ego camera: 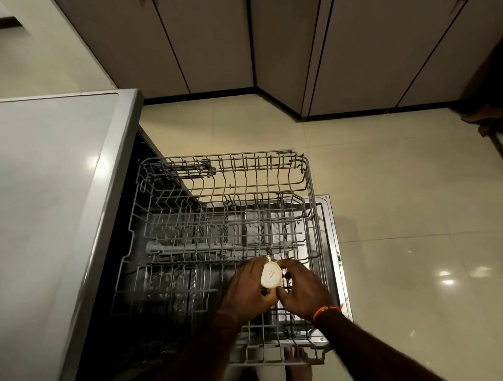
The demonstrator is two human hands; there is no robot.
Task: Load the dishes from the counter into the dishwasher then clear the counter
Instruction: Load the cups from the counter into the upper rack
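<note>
Head view: both hands meet over the pulled-out upper rack (pixel 224 192) of the open dishwasher, near its front right part. Between them is a small cream cup (pixel 270 274), turned so that its round base with a faint red mark faces up toward the camera; its long axis therefore runs roughly up and down, mouth toward the rack wires. The left hand (pixel 247 290) curls round the cup's left side, and the right hand (pixel 305 290), with an orange thread band (pixel 325 311) at the wrist, pinches its right side with fingers and thumb. Both hands are thus closed on the cup, about equally near it, one on each flank.

The cup sits just above or at the wires; whether it already rests on them cannot be told, since the hands hide its rim. The rack looks otherwise unloaded, and the lower rack (pixel 265 236) and open door (pixel 334 244) show through it. The grey worktop (pixel 38 188) lies to the left, with no dishes showing on the part in view.

As a judgement, the step in hand is seating this cup mouth-down, which calls for a short straight lowering between the tines.
</note>
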